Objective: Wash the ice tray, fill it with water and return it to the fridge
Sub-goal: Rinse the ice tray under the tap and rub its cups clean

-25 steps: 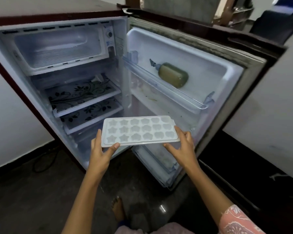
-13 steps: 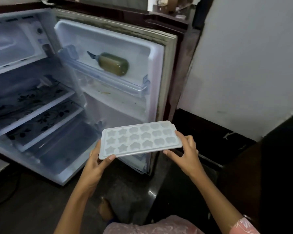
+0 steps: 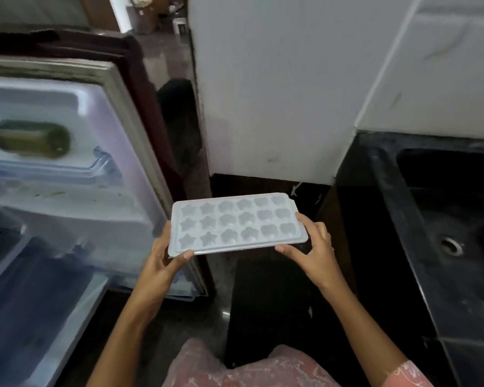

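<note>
Head view: the tray (image 3: 236, 223) is held in the air by both hands, roughly level, its long side running left to right. It is pale and rectangular, with three rows of six moulds; the two left columns are stars and the rest are rounder shapes. No writing shows on it, and whether the moulds hold anything cannot be told.

The left hand (image 3: 162, 263) pinches the near left corner, with the thumb pressed on the top rim and the fingers curled underneath. The right hand (image 3: 315, 247) grips the right end, the thumb lying along the near edge and the fingers wrapped over the far side.

The tray hangs between the open fridge door (image 3: 118, 152) on the left and a black tabletop (image 3: 375, 196) on the right, in front of the foot of a white wall (image 3: 277, 79). A black sink (image 3: 444, 177) with a metal drain (image 3: 451, 245) is set into the tabletop, well apart from the tray.

In the door's shelf (image 3: 67, 170) lies a green bottle (image 3: 31, 138) on its side, too blurred for any label to be read. The fridge (image 3: 17, 275) interior shows at the lower left, also blurred. A pink patterned garment (image 3: 235, 370) fills the bottom edge, and a matching sleeve (image 3: 403, 375) covers the right upper arm.
</note>
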`<state>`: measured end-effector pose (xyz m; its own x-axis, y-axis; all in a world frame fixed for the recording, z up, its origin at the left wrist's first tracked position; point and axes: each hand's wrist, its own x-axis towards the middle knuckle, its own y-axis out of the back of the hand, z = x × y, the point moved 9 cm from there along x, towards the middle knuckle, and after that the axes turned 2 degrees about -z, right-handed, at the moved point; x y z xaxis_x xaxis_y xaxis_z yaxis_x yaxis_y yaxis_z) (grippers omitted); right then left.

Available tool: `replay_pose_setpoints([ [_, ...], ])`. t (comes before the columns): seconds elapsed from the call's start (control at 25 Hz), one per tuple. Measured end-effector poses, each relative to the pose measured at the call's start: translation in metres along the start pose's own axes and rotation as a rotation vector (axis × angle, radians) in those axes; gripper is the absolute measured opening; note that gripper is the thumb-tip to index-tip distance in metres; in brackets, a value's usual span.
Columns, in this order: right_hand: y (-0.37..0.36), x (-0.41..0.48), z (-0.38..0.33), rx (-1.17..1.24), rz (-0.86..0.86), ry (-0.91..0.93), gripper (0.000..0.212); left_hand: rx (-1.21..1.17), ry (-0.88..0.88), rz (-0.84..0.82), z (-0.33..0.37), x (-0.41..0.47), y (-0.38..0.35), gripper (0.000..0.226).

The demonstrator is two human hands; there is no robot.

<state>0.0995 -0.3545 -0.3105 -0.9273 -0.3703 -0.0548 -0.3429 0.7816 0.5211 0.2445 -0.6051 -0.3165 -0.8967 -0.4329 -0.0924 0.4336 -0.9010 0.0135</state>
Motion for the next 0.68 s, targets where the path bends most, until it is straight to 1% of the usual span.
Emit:
replay_pose_setpoints([
  [0.16,0.051,-0.007,0.026,0.032,0.170,-0.111,0.073,0.001,0.016,-0.142,0.007,0.044,-0.056,0.066],
  [0.32,0.102,-0.017,0.054,0.091,0.351,-0.197,0.082,-0.026,0.025,-0.371,0.015,0.087,-0.126,0.086],
  [0.4,0.127,-0.022,0.069,0.092,0.444,-0.243,0.077,-0.038,0.035,-0.489,0.016,0.109,-0.166,0.091],
  [0.48,0.152,-0.026,0.083,0.095,0.541,-0.292,0.073,-0.048,0.047,-0.592,0.020,0.130,-0.209,0.091],
  [0.56,0.177,-0.031,0.096,0.100,0.641,-0.352,0.072,-0.071,0.055,-0.718,0.025,0.148,-0.258,0.085],
  [0.68,0.207,-0.037,0.111,0.107,0.742,-0.423,0.073,-0.142,0.095,-0.840,0.036,0.162,-0.320,0.081],
])
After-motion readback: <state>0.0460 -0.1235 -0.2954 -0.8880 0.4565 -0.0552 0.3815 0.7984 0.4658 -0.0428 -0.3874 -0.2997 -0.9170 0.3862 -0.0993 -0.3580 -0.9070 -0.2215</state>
